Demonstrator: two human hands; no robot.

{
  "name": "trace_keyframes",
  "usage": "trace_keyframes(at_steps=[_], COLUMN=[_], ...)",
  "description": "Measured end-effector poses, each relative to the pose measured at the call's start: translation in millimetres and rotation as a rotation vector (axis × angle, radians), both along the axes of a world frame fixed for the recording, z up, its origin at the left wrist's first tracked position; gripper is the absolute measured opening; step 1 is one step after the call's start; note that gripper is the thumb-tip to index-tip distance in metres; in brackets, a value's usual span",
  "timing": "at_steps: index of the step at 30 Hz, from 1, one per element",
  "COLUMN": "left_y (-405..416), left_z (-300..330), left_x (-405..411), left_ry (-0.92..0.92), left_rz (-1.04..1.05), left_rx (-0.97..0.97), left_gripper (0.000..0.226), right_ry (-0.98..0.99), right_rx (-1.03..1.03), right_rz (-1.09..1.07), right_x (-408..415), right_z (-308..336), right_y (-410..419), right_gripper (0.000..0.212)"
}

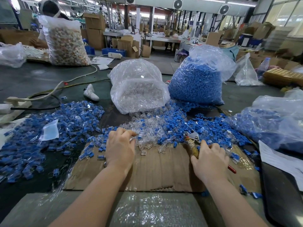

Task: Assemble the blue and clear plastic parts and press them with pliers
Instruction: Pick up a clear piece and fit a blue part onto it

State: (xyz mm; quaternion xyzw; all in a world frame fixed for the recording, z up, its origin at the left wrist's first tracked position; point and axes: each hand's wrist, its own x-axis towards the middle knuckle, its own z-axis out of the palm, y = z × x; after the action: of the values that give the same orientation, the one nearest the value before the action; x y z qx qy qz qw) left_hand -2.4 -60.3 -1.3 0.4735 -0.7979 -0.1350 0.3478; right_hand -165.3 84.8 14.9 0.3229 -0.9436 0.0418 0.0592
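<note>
My left hand (120, 149) pinches a clear part (133, 138) at the edge of the clear pile (148, 133); my right hand (209, 158) grips the pliers (192, 141) beside the blue parts (205, 126). Bare cardboard (157, 171) lies between my hands. Two full bags (139, 89) block the far side. I can read no writing.

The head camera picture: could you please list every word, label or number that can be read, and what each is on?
None can be read.
White sheets at the right edge: no legible print.
Small clear bag on the assembled pile: no text visible.
Cardboard boxes at the back: any markings too small and blurred.
</note>
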Motion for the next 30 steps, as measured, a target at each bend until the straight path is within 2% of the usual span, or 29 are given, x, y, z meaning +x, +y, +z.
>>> trace_keyframes(at_steps=[4, 9, 14, 16, 19, 22, 27, 30], left_y=[18.1, 34.0, 38.8, 37.5, 37.6, 38.4, 39.2, 39.6], left_z=[-3.3, -14.3, -22.3, -23.7, -24.0, -24.5, -24.1, -22.8], left_x=[-18.9, -36.4, -42.1, -42.2, -41.6, -40.6, -38.5, -37.8], left_ry=[0.052, 0.035, -0.048, -0.068, -0.039, -0.002, 0.020, 0.024], left_rz=[-0.195, -0.297, -0.390, -0.415, -0.431, -0.433, -0.424, -0.420], left_rx=[0.047, 0.102, 0.043, 0.042, 0.035, 0.031, 0.025, 0.020], left_gripper=[0.019, 0.021, 0.040, 0.040, 0.036, 0.029, 0.021, 0.016], right_ry=[0.015, 0.071, 0.091, 0.135, 0.169, 0.129, 0.112, 0.030], right_rx=[0.019, 0.034, 0.046, -0.021, -0.135, -0.130, 0.000, -0.057], right_rz=[-0.026, -0.029, -0.015, 0.053, 0.235, 0.335, 0.436, 0.416], right_x=[-8.0, -8.0, -4.6, -0.1, 6.7, 12.2, 11.6, 10.8], right_z=[-5.8, -12.5, -10.8, -8.6, -6.9, -8.0, -11.6, -13.1], right_y=[-1.5, -2.2, -5.3, -10.8, -23.2, -35.7, -51.4, -52.4], right_gripper=[0.063, 0.068, 0.066, 0.057, 0.031, 0.029, 0.027, 0.018])
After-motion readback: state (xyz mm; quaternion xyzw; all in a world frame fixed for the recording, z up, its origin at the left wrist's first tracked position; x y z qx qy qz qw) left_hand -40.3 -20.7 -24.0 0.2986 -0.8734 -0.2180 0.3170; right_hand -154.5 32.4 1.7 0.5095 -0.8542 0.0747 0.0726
